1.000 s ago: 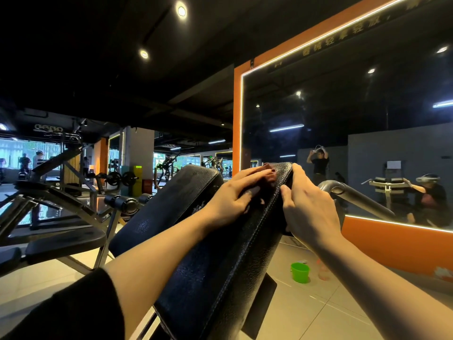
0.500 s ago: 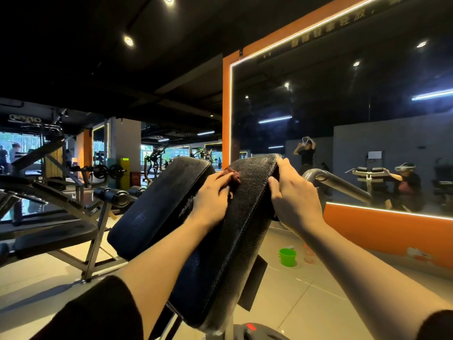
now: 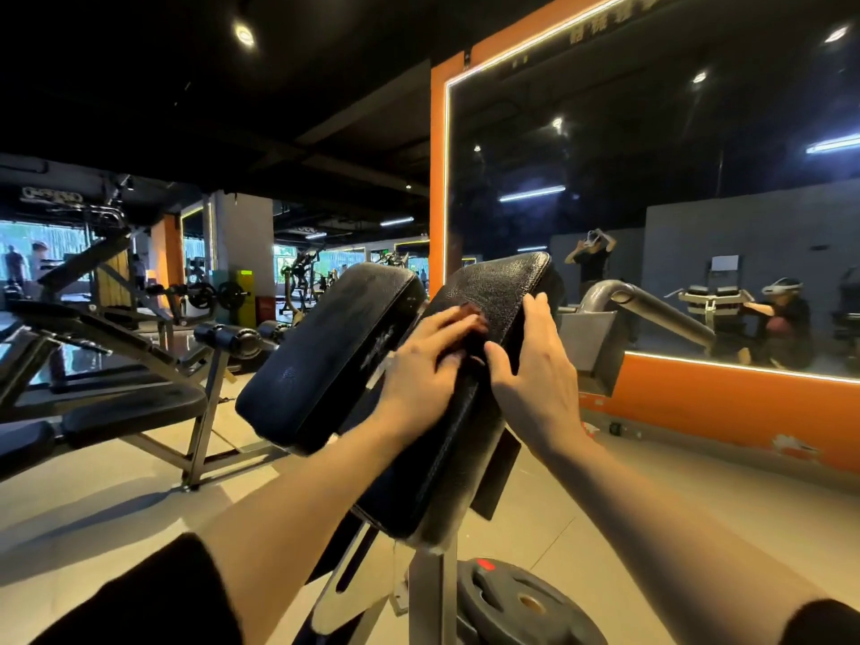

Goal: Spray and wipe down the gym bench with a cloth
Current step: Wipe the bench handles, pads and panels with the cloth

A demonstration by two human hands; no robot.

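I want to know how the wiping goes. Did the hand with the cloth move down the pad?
Yes. The left hand with the red cloth slid down the right black pad, away from its top edge, which it had been near.

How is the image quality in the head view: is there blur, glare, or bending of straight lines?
Head view: the left hand pressing the dark red cloth is motion-blurred; the right hand is sharper; ceiling spotlights flare; the orange-framed wall mirror leans from wide-angle distortion; the ceiling is very dark.
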